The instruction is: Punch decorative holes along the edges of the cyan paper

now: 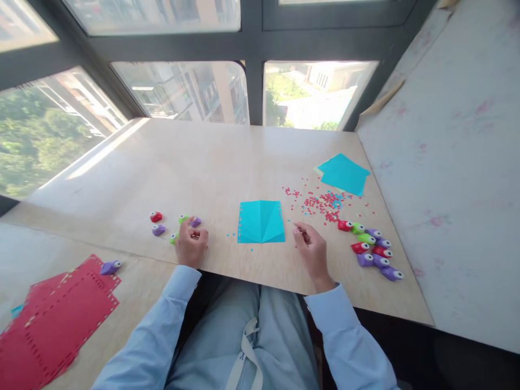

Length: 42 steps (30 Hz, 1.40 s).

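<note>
A creased cyan paper square (260, 221) with punched holes along its edges lies on the wooden table (211, 162) between my hands. My left hand (190, 245) rests curled on the table among small punches: a green one (183, 218), a purple one (195, 221) and another green one (174, 238) touch or lie beside its fingers; whether it grips any is unclear. My right hand (312, 250) rests just right of the paper, fingers pinched together, with nothing visibly held.
A red punch (156, 216) and purple punch (158, 229) lie left of my left hand. Several red, green and purple punches (371, 246) cluster at the right. Red and cyan paper dots (320, 203) are scattered near cyan sheets (344, 173). Punched red sheets (57, 319) and a purple punch (110, 266) lie lower left.
</note>
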### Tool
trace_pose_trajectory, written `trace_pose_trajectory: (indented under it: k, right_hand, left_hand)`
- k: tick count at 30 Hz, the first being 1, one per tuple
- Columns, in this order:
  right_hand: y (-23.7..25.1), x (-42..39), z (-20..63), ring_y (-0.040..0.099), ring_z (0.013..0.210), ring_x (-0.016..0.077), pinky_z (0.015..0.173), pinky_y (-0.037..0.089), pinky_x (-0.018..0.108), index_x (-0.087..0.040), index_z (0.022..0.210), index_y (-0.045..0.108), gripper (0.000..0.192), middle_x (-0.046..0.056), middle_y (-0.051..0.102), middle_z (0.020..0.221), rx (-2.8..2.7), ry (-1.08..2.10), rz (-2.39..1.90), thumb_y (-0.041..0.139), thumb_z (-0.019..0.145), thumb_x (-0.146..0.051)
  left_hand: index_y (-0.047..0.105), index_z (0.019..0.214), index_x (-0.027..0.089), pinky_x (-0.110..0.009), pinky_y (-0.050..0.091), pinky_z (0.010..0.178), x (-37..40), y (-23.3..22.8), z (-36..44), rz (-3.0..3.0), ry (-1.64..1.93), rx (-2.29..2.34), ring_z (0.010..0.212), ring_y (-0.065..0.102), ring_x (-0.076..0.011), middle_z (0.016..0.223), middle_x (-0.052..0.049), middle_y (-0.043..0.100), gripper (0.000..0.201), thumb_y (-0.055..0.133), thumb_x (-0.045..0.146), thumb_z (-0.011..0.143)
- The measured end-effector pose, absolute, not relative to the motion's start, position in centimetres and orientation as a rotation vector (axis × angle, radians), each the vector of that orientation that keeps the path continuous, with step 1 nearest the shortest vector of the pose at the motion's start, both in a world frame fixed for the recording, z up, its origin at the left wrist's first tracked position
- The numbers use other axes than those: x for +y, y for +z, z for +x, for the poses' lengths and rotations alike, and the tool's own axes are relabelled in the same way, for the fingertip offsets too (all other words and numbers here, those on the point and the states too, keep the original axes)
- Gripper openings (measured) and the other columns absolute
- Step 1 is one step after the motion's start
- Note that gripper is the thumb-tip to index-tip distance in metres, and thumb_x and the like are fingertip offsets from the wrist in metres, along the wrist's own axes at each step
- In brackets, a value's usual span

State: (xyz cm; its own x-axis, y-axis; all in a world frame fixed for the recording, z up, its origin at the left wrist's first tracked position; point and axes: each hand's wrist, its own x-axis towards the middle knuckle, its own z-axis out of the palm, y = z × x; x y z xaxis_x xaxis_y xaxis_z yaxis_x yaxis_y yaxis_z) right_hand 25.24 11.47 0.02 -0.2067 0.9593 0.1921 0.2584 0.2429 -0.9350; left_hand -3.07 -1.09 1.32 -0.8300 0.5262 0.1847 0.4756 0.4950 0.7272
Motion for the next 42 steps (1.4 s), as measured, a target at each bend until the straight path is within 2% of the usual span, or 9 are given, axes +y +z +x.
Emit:
trace_pose_trajectory:
  k: [6, 9, 14, 24, 26, 29, 32, 37, 42]
  right_hand:
    - [2.6, 8.4, 32.3, 0.057, 0.060, 0.0212, 0.061, 0.046, 0.035, -0.013, 0.112, 0.068, 0.044, 0.007, 0.065, 0.073, -1.468, 0.454, -1.596, 0.053, 0.087, -0.047]
    - [3.6, 8.7, 35.7, 0.058, 0.066, 0.0282, 0.066, 0.043, 0.041, -0.013, 0.118, 0.067, 0.048, 0.008, 0.063, 0.067, -1.434, 0.265, -1.850, 0.055, 0.085, -0.046]
    - [2.7, 8.8, 36.5, 0.056, 0.066, 0.0311, 0.064, 0.039, 0.043, -0.013, 0.122, 0.066, 0.054, 0.009, 0.064, 0.066, -1.711, 0.311, -1.986, 0.052, 0.082, -0.048]
    - [1.5, 5.4, 30.6, 0.050, 0.051, 0.0214, 0.058, 0.039, 0.034, -0.010, 0.123, 0.064, 0.064, -0.001, 0.051, 0.053, -1.861, 0.444, -1.696, 0.047, 0.085, -0.059]
    - [1.4, 6.0, 30.8, 0.053, 0.056, 0.0229, 0.060, 0.040, 0.035, -0.013, 0.118, 0.067, 0.063, 0.002, 0.056, 0.058, -1.906, 0.449, -1.715, 0.048, 0.084, -0.062]
    - [0.9, 7.1, 30.8, 0.061, 0.072, 0.0260, 0.067, 0.044, 0.036, -0.017, 0.111, 0.070, 0.057, 0.008, 0.068, 0.081, -1.974, 0.455, -1.685, 0.049, 0.085, -0.062]
    - [0.5, 8.3, 29.8, 0.062, 0.083, 0.0279, 0.072, 0.046, 0.039, -0.018, 0.113, 0.069, 0.052, 0.011, 0.068, 0.098, -2.030, 0.378, -1.657, 0.047, 0.087, -0.057]
    - [0.3, 12.0, 27.0, 0.060, 0.088, 0.0276, 0.079, 0.049, 0.041, -0.016, 0.114, 0.068, 0.043, 0.013, 0.063, 0.100, -2.230, 0.350, -1.463, 0.049, 0.088, -0.045]
    - [-0.2, 15.9, 24.9, 0.058, 0.094, 0.0269, 0.089, 0.048, 0.044, -0.015, 0.116, 0.067, 0.041, 0.014, 0.058, 0.104, -2.246, 0.520, -1.168, 0.048, 0.087, -0.037]
  left_hand:
    - [0.054, 0.098, 0.021, -0.026, 0.048, 0.051, -1.5, 0.9, -3.2, 0.856, 1.383, 2.553, 0.041, 0.058, -0.0141, 0.059, 0.006, 0.060, 0.024, 0.057, 0.032, 0.077]
    - [0.052, 0.087, 0.022, -0.025, 0.046, 0.048, -1.6, 0.4, -3.5, 0.869, 1.425, 2.496, 0.044, 0.058, -0.0144, 0.060, 0.004, 0.060, 0.017, 0.058, 0.033, 0.076]
    - [0.055, 0.079, 0.022, -0.026, 0.047, 0.053, -1.7, 0.0, -3.7, 1.037, 1.377, 2.465, 0.053, 0.059, -0.0155, 0.063, 0.001, 0.061, 0.014, 0.059, 0.034, 0.075]
    - [0.057, 0.078, 0.021, -0.024, 0.045, 0.053, -2.1, 0.0, -3.5, 1.020, 1.491, 2.317, 0.054, 0.057, -0.0147, 0.061, 0.002, 0.058, 0.012, 0.058, 0.033, 0.075]
    - [0.057, 0.077, 0.022, -0.024, 0.044, 0.054, -2.0, 0.0, -3.5, 1.019, 1.497, 2.322, 0.054, 0.056, -0.0144, 0.060, 0.002, 0.058, 0.011, 0.058, 0.033, 0.075]
    - [0.058, 0.077, 0.022, -0.025, 0.044, 0.055, -2.0, 0.0, -3.6, 1.030, 1.479, 2.333, 0.053, 0.056, -0.0146, 0.059, 0.002, 0.059, 0.011, 0.057, 0.032, 0.075]
    - [0.060, 0.079, 0.022, -0.025, 0.042, 0.056, -2.0, -0.1, -3.6, 1.078, 1.409, 2.373, 0.054, 0.057, -0.0153, 0.059, 0.002, 0.060, 0.011, 0.056, 0.033, 0.077]
    - [0.067, 0.085, 0.026, -0.024, 0.038, 0.055, -2.1, 0.5, -2.9, 1.330, 1.096, 2.358, 0.055, 0.058, -0.0150, 0.061, 0.003, 0.063, 0.012, 0.059, 0.032, 0.079]
    - [0.066, 0.105, 0.026, -0.025, 0.042, 0.058, -1.2, 1.1, -1.9, 1.435, 1.030, 2.132, 0.056, 0.058, -0.0133, 0.077, 0.002, 0.070, 0.026, 0.061, 0.033, 0.080]
